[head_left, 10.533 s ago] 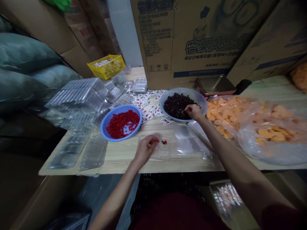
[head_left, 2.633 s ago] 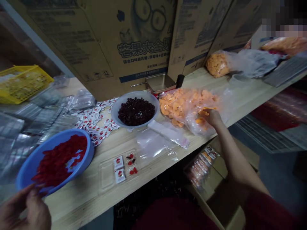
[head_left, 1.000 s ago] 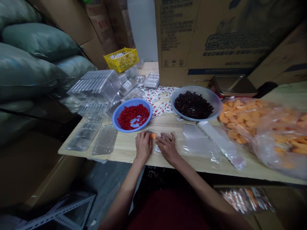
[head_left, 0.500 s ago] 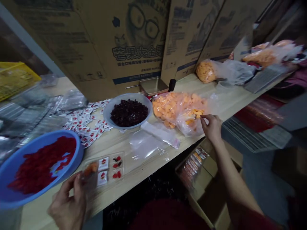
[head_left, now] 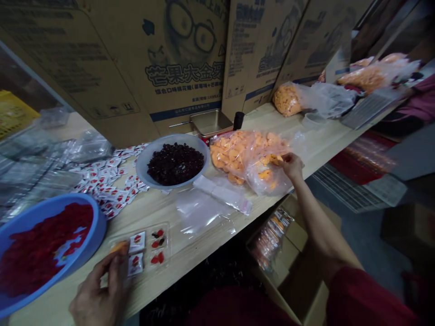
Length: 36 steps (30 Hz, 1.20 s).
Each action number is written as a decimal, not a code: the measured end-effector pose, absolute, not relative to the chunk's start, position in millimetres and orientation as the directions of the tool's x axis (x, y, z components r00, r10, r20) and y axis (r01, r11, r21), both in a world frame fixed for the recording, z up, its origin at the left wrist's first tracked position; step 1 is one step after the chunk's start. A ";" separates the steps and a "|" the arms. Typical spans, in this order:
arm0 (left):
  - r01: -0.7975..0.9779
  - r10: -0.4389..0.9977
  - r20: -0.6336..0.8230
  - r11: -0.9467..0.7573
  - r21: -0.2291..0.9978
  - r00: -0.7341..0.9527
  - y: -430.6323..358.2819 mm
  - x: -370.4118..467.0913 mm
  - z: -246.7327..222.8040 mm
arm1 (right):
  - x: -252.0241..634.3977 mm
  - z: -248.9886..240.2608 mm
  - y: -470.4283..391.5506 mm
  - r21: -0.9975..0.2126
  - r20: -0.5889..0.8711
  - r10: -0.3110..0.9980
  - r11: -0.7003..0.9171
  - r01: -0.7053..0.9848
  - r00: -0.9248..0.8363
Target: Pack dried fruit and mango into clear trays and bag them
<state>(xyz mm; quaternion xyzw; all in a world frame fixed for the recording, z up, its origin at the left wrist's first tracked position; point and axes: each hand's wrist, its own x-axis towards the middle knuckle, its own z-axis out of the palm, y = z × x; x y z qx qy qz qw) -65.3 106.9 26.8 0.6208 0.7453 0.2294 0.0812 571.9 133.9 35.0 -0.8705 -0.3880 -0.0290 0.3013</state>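
My left hand point(head_left: 102, 283) is closed at the left end of a clear plastic tray point(head_left: 166, 237) on the table. By its fingertips shows an orange candy piece point(head_left: 118, 246); the hand covers part of that end. The tray also holds white printed sachets point(head_left: 137, 242) and small red and dark gummies point(head_left: 157, 258). Over at the clear bag of orange candy point(head_left: 234, 149), my right hand point(head_left: 292, 166) has its fingers pinched on an orange-yellow piece point(head_left: 276, 158) at the bag's near right part.
A blue basin point(head_left: 98, 222) of red gummies stands left, a pale bowl point(head_left: 141, 170) of dark gummies centre. Scattered sachets point(head_left: 105, 185), flat clear bags point(head_left: 200, 210) and a metal tin point(head_left: 210, 122) lie around. Cartons point(head_left: 118, 68) wall the back; an open box point(head_left: 282, 271) sits below.
The view has shifted slightly, so the table's things sit further left. My right hand has moved a little further in over the candy bag. My left hand stays at the tray's left end.
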 end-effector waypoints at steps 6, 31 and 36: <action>0.858 0.927 0.320 0.006 0.514 -0.198 103.7 -70.2 25.7 | 482.2 66.7 78.4 -0.651 0.552 0.581 -0.147 0.745 0.598; -0.067 0.939 -0.095 0.077 0.995 -0.330 78.6 -110.2 10.6 | 32.2 -2.5 120.0 -0.580 0.559 0.730 0.683 0.444 -0.392; 0.322 0.971 0.047 0.032 0.946 -0.235 86.7 -123.0 20.7 | 44.4 -4.5 124.8 -0.627 0.524 0.775 0.631 0.457 -0.353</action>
